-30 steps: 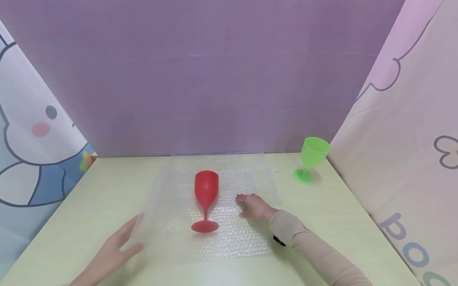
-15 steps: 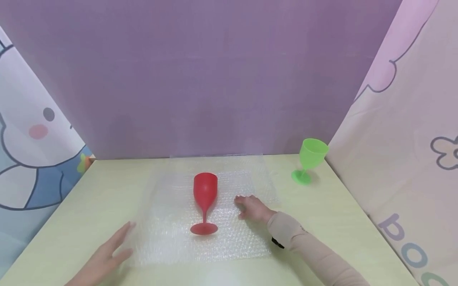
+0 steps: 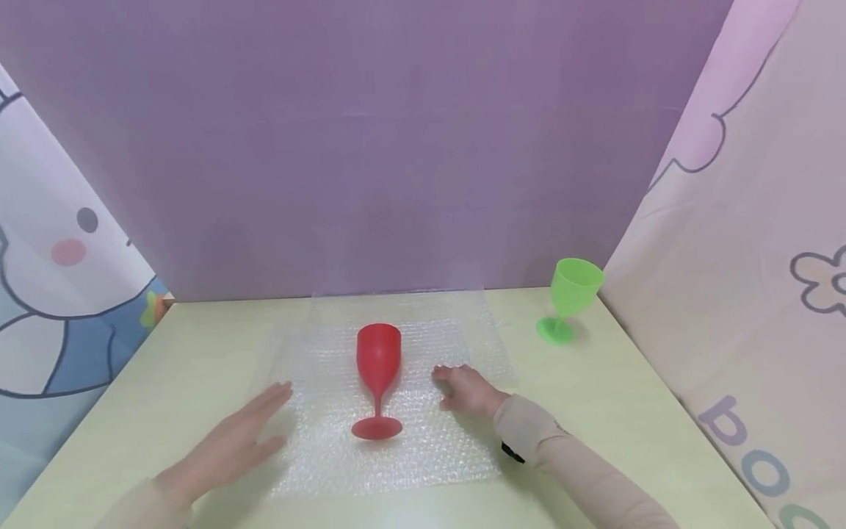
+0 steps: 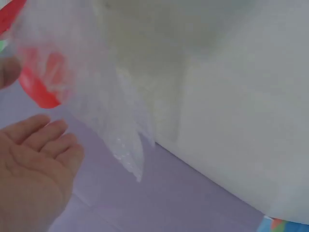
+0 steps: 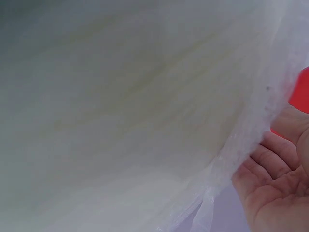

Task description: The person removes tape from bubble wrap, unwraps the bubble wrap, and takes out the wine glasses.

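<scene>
A red plastic goblet [image 3: 379, 356] lies on its side on a sheet of clear bubble wrap [image 3: 330, 463], its foot toward me. My left hand [image 3: 228, 447] is over the sheet's left edge, fingers straight and thumb apart, with nothing in its grasp. In the left wrist view, this hand's palm [image 4: 34, 179] shows beside the wrap. To the right of the goblet, my right hand [image 3: 471, 389] rests its fingers on the wrap, apart from the goblet. The right wrist view shows those fingers [image 5: 270, 157] loosely bent beside the wrap, with red behind them.
An upright green goblet [image 3: 576, 286] stands at the table's back right, off the wrap. The pale table [image 3: 608, 411] meets a purple backdrop [image 3: 396, 162] behind and printed cloth panels [image 3: 760, 242] at the sides.
My left hand drew away from the sheet's left edge, which settled flatter, then moved right over the wrap. The right hand stays in place, and both goblets lie and stand as before.
</scene>
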Action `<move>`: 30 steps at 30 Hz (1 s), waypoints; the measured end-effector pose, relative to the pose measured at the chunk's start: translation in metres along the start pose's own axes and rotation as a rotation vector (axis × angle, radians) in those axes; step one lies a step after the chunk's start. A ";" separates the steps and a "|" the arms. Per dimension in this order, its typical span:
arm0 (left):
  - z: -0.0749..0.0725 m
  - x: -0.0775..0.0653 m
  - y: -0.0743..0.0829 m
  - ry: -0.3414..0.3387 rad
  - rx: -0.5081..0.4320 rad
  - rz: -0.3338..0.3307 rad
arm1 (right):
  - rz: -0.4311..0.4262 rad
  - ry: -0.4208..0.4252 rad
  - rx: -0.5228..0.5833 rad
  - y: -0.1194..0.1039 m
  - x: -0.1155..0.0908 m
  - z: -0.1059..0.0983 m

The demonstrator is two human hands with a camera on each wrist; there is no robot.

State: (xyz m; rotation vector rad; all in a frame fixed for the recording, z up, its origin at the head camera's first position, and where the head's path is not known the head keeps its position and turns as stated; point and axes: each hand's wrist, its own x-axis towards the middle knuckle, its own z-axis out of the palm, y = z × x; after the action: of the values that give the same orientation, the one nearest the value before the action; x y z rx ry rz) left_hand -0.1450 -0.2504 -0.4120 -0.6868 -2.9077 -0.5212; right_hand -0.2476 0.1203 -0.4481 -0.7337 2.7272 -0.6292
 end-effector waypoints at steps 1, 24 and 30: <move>-0.001 0.005 0.002 -0.046 -0.010 -0.005 | -0.002 -0.002 -0.002 0.000 0.000 0.000; 0.024 0.060 -0.022 -0.351 -0.258 -0.059 | 0.021 -0.008 0.034 0.000 0.001 0.002; 0.030 0.059 -0.030 -0.356 -0.238 -0.078 | 0.028 -0.009 0.043 -0.001 -0.001 0.001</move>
State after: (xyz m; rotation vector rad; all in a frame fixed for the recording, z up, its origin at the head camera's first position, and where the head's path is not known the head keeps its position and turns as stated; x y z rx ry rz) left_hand -0.2119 -0.2404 -0.4388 -0.7679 -3.2469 -0.8439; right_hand -0.2459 0.1191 -0.4486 -0.6862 2.7015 -0.6744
